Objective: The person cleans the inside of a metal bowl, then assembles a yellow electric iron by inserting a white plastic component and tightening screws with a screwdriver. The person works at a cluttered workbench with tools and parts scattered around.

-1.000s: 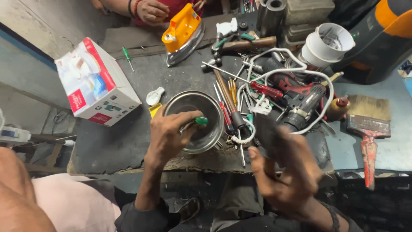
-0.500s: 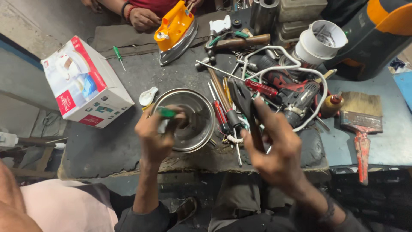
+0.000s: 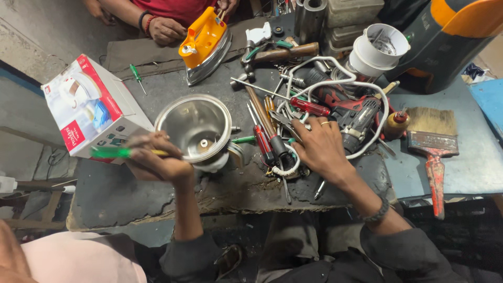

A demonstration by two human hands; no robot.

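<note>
Since half a second ago, the left hand [image 3: 157, 162] has been drawn off the steel bowl [image 3: 195, 127] toward the left, and the green-handled screwdriver [image 3: 126, 152] is carried with it; the right hand [image 3: 319, 147] has been lowered onto the heap of tools.

The screwdriver is held clenched in the left fist, its long axis lying roughly level, the green handle pointing left over the edge of the red-and-white carton [image 3: 89, 110] and the yellowish shaft running back through the fingers toward the bowl. The bowl is found just to the right of that fist, upright and open-mouthed, a small fitting visible at its centre; of the two hands the left is plainly the nearer to it.

The right hand is spread flat, fingers splayed and released, and nothing is seen to be grasped by it. Its fingertips are laid among the red-handled screwdrivers [image 3: 309, 106] and the white cable [image 3: 335, 78], just beside the cordless drill [image 3: 356, 118]. An orange iron [image 3: 204, 42] and a paintbrush [image 3: 432, 141] are set well apart from both hands.
</note>
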